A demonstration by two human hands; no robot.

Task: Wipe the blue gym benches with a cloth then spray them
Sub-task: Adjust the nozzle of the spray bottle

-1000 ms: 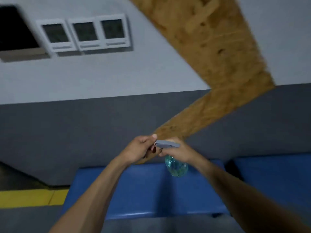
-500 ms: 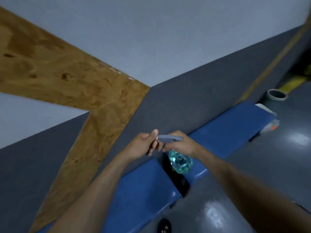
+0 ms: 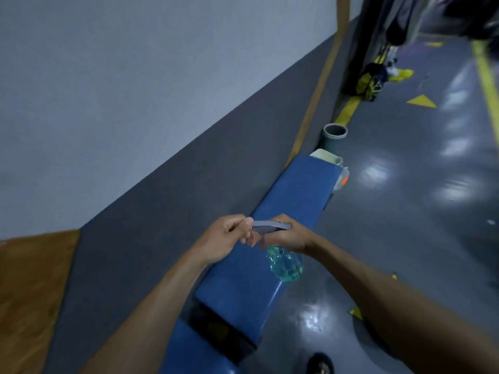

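Observation:
A long blue padded bench (image 3: 291,201) runs along the grey wall, with a second blue bench (image 3: 189,354) below it across a dark gap. Over the first bench my right hand (image 3: 290,238) grips the neck of a clear teal spray bottle (image 3: 285,263) with a grey trigger head (image 3: 270,227). My left hand (image 3: 226,237) pinches the nozzle end of that grey head with its fingertips. No cloth shows in either hand.
A grey pipe stub (image 3: 334,134) and a white container (image 3: 326,156) stand past the bench's far end. Bags (image 3: 370,81) hang and lie further along the wall. Glossy grey floor (image 3: 405,211) with yellow markings lies to the right. A foot (image 3: 320,364) is at the bottom edge.
My view has swung right along the wall, bringing the bench's far end and the floor into sight. Both hands keep the same hold on the spray bottle.

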